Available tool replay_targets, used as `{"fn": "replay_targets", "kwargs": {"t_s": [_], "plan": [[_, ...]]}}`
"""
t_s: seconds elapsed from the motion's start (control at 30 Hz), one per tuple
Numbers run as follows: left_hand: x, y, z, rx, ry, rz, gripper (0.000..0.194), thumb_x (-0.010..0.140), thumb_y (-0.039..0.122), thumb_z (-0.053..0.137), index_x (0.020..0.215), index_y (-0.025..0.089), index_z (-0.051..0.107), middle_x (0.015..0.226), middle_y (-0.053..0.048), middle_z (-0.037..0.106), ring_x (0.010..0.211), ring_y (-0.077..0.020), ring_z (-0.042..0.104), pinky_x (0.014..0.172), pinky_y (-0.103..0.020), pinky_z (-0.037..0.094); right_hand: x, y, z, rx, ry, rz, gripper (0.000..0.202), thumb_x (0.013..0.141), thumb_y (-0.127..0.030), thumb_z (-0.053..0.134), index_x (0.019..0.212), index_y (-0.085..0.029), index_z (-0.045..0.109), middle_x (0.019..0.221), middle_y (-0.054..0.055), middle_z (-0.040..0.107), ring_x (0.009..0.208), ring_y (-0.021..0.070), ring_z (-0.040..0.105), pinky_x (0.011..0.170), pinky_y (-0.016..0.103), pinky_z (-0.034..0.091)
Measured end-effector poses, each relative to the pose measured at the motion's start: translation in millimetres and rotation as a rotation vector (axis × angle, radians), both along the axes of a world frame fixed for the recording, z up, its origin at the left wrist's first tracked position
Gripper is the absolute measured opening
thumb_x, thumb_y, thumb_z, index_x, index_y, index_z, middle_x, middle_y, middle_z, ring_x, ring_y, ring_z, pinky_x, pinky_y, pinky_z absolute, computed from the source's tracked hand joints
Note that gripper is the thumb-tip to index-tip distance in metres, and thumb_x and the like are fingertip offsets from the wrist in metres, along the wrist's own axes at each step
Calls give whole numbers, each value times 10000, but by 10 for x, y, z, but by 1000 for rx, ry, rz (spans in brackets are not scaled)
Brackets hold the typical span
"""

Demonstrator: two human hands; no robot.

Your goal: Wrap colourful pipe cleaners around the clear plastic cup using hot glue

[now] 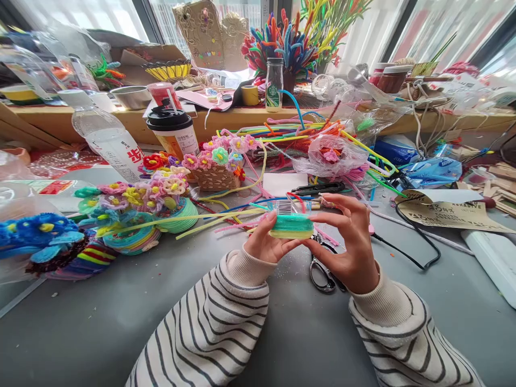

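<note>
Between my two hands, above the grey table, is a small round piece (292,226) wound in teal and pale yellow fuzzy stems. My left hand (264,239) grips its left side, with the thumb up against the edge and fingers beneath. On the right side, my right hand (350,242) pinches it between fingertips and thumb, the other fingers curved. Pale yellow stems (217,216) stretch leftward from the piece. Just behind it stands something clear with a barcode label (284,207). Black-handled scissors (322,274) lie on the table beneath my right hand.
Flower-topped fuzzy pots (137,231) and a woven flower basket (215,178) stand left, near a plastic bottle (108,137) and a lidded cup (173,131). Behind my hands are a black cutter (320,188) and piled coloured stems (282,137). A black cable (427,263) curls at right.
</note>
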State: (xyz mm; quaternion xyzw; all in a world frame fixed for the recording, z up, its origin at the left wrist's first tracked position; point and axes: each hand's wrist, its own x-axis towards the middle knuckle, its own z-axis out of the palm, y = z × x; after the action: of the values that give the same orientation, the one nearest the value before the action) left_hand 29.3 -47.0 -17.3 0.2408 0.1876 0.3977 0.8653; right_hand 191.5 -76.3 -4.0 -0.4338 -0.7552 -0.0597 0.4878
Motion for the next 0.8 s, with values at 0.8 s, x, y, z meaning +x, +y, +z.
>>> {"fn": "replay_targets", "kwargs": {"t_s": [0.8], "plan": [[24,29,-60,-22,3,22,343,781,364,543,1053,161,590,994,-50,676,914,-193,637,797,-280,488,21,9,-33,14,-24,45,362,690,-204,660,1024,-263,533,1190,75,421,1104,266,445,902,482,399]]}}
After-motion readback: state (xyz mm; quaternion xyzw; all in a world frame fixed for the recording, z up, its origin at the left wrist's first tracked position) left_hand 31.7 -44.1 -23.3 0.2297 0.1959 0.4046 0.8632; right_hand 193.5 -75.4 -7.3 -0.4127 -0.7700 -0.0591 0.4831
